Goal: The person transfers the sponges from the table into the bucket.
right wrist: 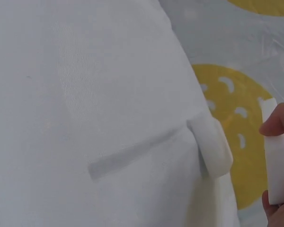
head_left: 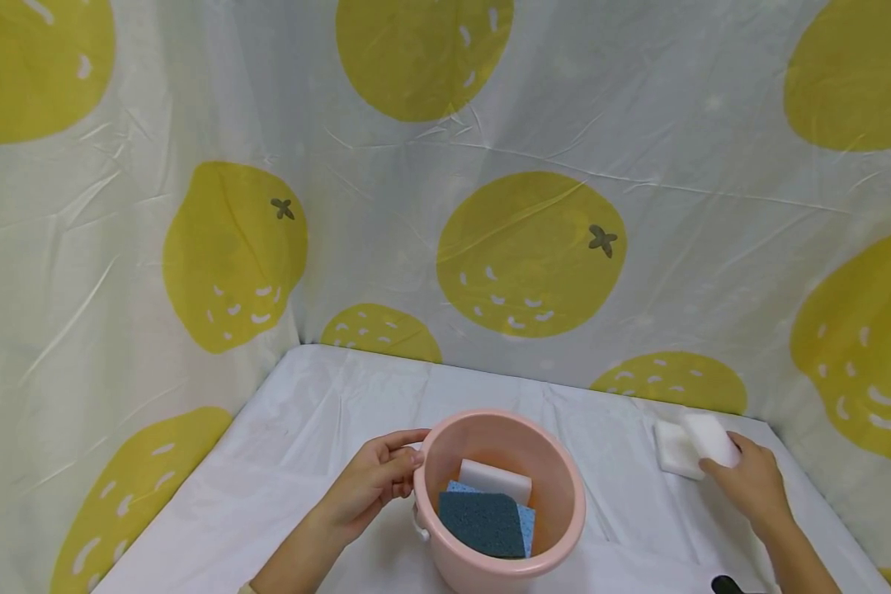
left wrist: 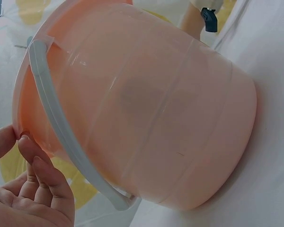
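A pink bucket (head_left: 575, 503) stands upright on the table before me. My left hand (head_left: 371, 483) pinches its left rim between thumb and fingers, as the left wrist view also shows. Inside the bucket lie a white block (head_left: 493, 480), a light blue sponge (head_left: 527, 528) and a dark green scouring pad (head_left: 483, 524) on top. Off to the right, my right hand (head_left: 759, 487) grips a white sponge (head_left: 709, 439), raised above the table. A second white sponge (head_left: 674, 452) rests on the cloth just left of it; the right wrist view shows both sponges (right wrist: 277, 165) apart.
White cloth (head_left: 341, 388) covers the table. Hanging sheets with yellow fruit prints (head_left: 530, 256) close off the back and sides. The bucket's pale handle (left wrist: 66, 127) hangs down along its side. A black piece (head_left: 728, 585) shows by my right wrist.
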A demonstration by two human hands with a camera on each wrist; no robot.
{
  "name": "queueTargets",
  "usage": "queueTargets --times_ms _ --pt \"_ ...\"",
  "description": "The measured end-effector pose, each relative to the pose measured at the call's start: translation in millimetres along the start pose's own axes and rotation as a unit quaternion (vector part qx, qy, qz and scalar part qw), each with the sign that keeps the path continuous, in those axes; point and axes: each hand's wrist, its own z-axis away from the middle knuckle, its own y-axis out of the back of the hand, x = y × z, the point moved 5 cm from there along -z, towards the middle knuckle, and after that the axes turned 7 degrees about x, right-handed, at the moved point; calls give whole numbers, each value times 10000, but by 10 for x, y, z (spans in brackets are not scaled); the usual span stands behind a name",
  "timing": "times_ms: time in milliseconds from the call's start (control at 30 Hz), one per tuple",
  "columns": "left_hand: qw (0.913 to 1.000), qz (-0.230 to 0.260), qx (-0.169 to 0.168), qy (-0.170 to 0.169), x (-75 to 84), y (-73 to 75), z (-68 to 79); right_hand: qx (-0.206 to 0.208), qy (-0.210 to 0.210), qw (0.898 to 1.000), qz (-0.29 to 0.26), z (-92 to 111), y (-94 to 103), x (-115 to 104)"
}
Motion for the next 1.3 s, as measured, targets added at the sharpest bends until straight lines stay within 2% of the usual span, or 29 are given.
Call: queueTargets --times_ms 200,433,733,900,1300 --pt "10000 21 -79 -42 -7 -11 -6 -41 236 9997 -52 27 18 -96" --pt "10000 9 -24 71 -13 -9 -12 -74 544 9985 -52 52 53 -204" --pt "10000 16 41 65 -10 7 -4 -143 1137 9931 -249 76 66 -532" --pt "9999 21 37 97 -7 -3 -4 -267 1318 9908 -149 119 56 -695" --pt "9999 20 68 113 3 8 3 -225 2050 9785 -90 255 55 -1150"
